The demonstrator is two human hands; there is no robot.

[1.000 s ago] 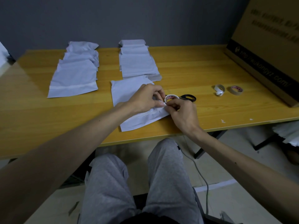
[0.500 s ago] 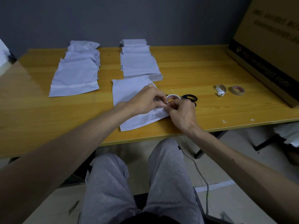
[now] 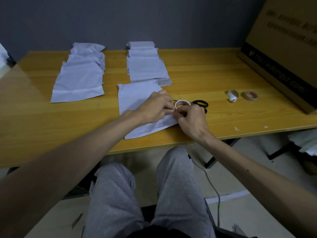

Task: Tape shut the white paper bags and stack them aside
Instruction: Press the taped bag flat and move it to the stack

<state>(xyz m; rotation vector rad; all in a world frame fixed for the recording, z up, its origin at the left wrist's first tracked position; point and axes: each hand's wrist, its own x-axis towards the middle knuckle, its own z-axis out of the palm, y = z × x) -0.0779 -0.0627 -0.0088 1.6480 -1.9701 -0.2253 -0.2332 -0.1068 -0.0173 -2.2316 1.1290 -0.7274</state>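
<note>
My left hand [image 3: 154,107] pinched the edge of the flat white paper bag [image 3: 135,100]. My right hand [image 3: 192,121] pinched it too.

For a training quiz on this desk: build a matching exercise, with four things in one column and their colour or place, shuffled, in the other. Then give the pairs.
Things
1. scissors
2. bag
3. box
4. brown tape

Colour or place
A. cardboard, at the far right
B. white, flat under the left hand and right hand
C. black, just beyond the right hand
D. lies flat, close to the box

Pairs: 1-C, 2-B, 3-A, 4-D
</note>
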